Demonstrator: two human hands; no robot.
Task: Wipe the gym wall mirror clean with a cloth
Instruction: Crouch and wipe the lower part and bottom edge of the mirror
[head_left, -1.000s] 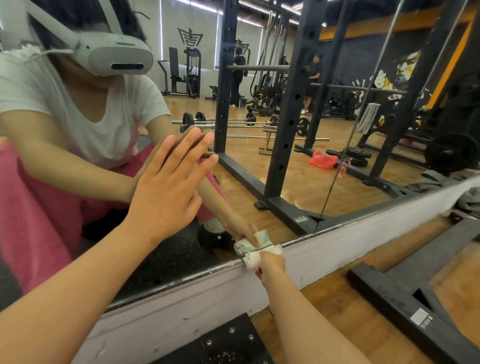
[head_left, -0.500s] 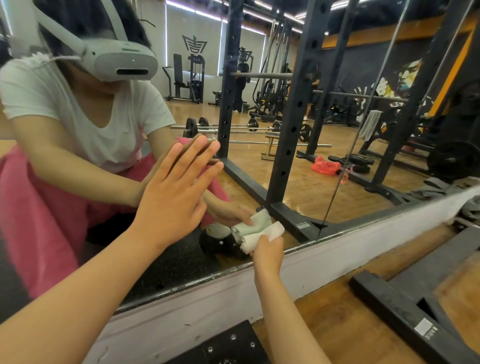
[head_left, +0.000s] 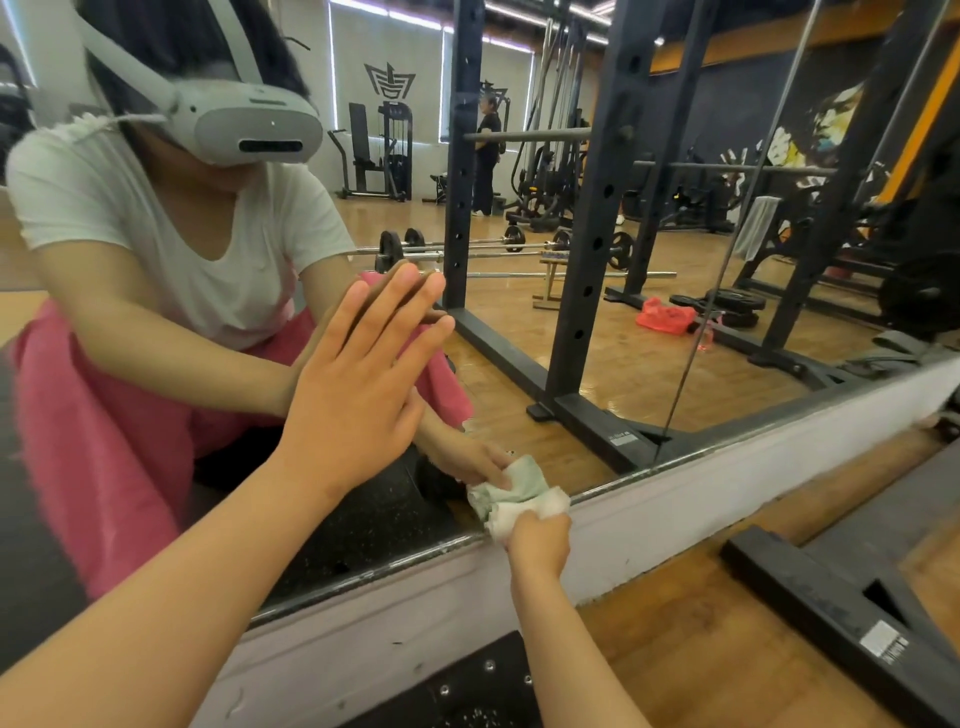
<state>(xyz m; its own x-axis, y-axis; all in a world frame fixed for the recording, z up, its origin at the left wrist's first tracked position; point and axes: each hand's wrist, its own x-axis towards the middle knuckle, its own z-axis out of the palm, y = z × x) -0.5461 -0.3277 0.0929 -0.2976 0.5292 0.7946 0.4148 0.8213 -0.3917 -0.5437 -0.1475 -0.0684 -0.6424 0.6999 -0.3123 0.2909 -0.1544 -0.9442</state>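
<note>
- The left hand (head_left: 358, 384) lies flat on the mirror (head_left: 545, 353), fingers straight and slightly spread, well above the glass's bottom edge. It looks like a brace that steadies the person while they crouch low.
- The right hand (head_left: 537, 538) is curled round a bunched white and pale green cloth (head_left: 519, 499). It presses the cloth against the mirror's bottom edge, where the glass meets the white wall strip (head_left: 727, 467).
- The cloth is wadded rather than spread, which I judge suits pushing into that narrow seam.
- The two hands are apart, the left higher and further left than the right.
- A black rack foot (head_left: 831, 603) lies on the wooden floor (head_left: 675, 639) to the right of the right arm. Wiping further toward the mirror's right side would likely mean reaching past it.
</note>
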